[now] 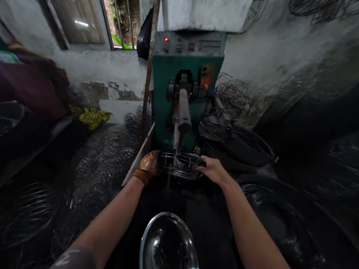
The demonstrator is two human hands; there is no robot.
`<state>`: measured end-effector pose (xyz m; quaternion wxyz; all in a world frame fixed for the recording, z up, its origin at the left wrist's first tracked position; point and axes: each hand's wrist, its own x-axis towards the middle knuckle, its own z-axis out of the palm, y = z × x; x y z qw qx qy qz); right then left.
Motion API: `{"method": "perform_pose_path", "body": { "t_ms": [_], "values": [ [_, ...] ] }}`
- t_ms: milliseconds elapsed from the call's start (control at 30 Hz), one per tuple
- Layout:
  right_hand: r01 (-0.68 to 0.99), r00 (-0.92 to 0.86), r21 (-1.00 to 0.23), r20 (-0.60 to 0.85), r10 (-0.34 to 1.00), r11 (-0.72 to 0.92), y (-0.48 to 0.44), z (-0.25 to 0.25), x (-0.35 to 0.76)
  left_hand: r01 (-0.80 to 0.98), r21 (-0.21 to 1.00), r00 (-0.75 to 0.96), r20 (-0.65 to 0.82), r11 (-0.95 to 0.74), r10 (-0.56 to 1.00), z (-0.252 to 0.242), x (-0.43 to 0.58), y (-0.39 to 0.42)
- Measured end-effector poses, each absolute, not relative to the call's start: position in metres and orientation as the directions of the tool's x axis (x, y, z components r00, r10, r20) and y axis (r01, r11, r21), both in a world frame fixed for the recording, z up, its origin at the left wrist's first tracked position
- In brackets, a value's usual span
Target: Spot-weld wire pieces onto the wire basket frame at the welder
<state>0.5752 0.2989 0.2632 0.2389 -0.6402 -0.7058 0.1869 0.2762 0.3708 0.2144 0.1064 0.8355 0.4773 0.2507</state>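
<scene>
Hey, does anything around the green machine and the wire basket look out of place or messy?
Nothing looks damaged. Both hands, left hand gloved and right hand bare, hold the wire basket level under the green machine. A yellow rag lies crumpled beside loose wire piles.

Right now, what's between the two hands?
The wire basket, under the green machine: the gloved left hand and bare right hand grip its opposite sides in the head view.

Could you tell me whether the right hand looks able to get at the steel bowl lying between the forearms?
Probably yes: the steel bowl lies uncovered, though the right hand is now on the wire basket.
</scene>
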Motion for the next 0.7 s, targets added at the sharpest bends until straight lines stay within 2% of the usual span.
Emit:
{"method": "perform_pose_path", "body": {
  "t_ms": [67, 167, 233, 300, 467, 700],
  "values": [
    [0.843, -0.138, -0.516, 0.064, 0.988, 0.151, 0.295, 0.274, 0.564, 0.69, 0.406, 0.497, 0.335, -0.599, 0.8, 0.219, 0.269, 0.365],
    [0.909, -0.203, -0.376, -0.022, 0.979, 0.18, 0.294, 0.285, 0.549, 0.522, 0.391, 0.594, 0.471, -0.758, 0.653, 0.229, 0.271, 0.349],
    [0.941, -0.21, -0.284, -0.058, 0.976, 0.186, 0.294, 0.289, 0.542, 0.486, 0.387, 0.605, 0.498, -0.784, 0.621, 0.235, 0.277, 0.342],
    [0.958, -0.2, -0.226, -0.076, 0.977, 0.178, 0.295, 0.291, 0.537, 0.526, 0.395, 0.608, 0.445, -0.753, 0.658, 0.239, 0.283, 0.34],
    [0.957, -0.212, -0.22, -0.077, 0.974, 0.191, 0.296, 0.29, 0.533, 0.577, 0.48, 0.632, 0.249, -0.661, 0.734, 0.246, 0.281, 0.344],
    [0.94, -0.234, -0.265, -0.041, 0.971, 0.215, 0.302, 0.287, 0.54, 0.516, 0.602, 0.586, 0.27, -0.609, 0.764, 0.245, 0.283, 0.347]
  ]
}}
